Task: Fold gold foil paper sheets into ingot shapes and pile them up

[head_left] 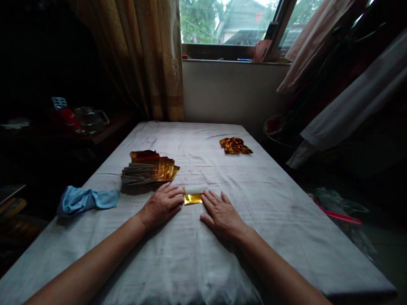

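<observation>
Two bare forearms are reaching in from 7 and 5 o'clock across a table (286, 237) covered with a pale, wrinkled cloth. The left hand (161, 206) is lying palm down with its fingers stretched out and together, gripping nothing. Its fingertips (178, 195) are touching the left end of a small gold foil sheet (193, 198). The right hand (221, 214) is lying flat in the same way, fingers slightly spread and released, with its fingertips just beside the sheet's right end. I cannot tell whether they are touching it. The sheet is sitting on the cloth between the two hands, near the middle of the view, with a pale white band showing along its far edge.

At 9 o'clock from the left hand a crumpled blue cloth (86, 199) is lying near the table's left edge. At 11 o'clock from that hand, just beyond its fingers, a fanned stack of gold sheets (149, 169) is resting. Farther off, at 1 o'clock from the right hand and well apart, a little heap of folded gold pieces (235, 145) is sitting. Off the table at 10 o'clock a glass jug (91, 119) is standing in shadow. At 12 o'clock a patterned curtain (152, 59) is hanging beside a window (229, 21) that is letting in daylight.
</observation>
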The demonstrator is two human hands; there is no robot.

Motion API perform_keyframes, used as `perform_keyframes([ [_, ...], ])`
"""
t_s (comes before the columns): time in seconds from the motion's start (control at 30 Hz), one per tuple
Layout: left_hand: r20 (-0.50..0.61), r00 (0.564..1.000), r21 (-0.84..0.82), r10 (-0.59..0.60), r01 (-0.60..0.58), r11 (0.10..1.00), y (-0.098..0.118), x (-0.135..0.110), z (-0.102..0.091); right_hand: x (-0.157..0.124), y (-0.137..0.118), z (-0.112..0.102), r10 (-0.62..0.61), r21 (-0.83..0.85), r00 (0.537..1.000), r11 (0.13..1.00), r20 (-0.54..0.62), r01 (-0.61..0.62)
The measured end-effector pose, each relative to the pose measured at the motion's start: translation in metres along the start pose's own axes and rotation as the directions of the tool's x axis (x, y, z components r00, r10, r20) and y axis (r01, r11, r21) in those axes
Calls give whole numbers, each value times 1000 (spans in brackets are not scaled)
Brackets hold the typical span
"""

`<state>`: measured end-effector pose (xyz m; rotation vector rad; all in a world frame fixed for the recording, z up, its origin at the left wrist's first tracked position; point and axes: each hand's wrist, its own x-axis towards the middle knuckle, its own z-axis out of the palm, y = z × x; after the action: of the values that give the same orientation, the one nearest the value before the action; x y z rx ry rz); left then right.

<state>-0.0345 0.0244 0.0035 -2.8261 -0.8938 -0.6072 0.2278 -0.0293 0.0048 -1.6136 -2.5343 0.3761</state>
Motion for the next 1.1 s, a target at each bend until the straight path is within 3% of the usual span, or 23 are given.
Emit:
perform_keyframes([
  [0.2, -42, 997, -25, 62, -63, 998, 1, 22, 12, 6, 26, -10, -99, -42, 993, 994, -60, 97],
  [0.37, -74, 985, -51, 155, -159, 986, 7, 36, 11, 12, 29, -11, -103, -18, 979, 995, -177, 101],
  [0.63, -74, 992, -54, 105, -109, 993, 12, 39, 12, 16, 22, -2, -152, -33, 918, 988, -366, 151],
  [1.1, -41, 999, -235, -8, -2, 972, 9, 39, 13, 30, 5, 7, -243, -31, 853, 966, -461, 259],
])
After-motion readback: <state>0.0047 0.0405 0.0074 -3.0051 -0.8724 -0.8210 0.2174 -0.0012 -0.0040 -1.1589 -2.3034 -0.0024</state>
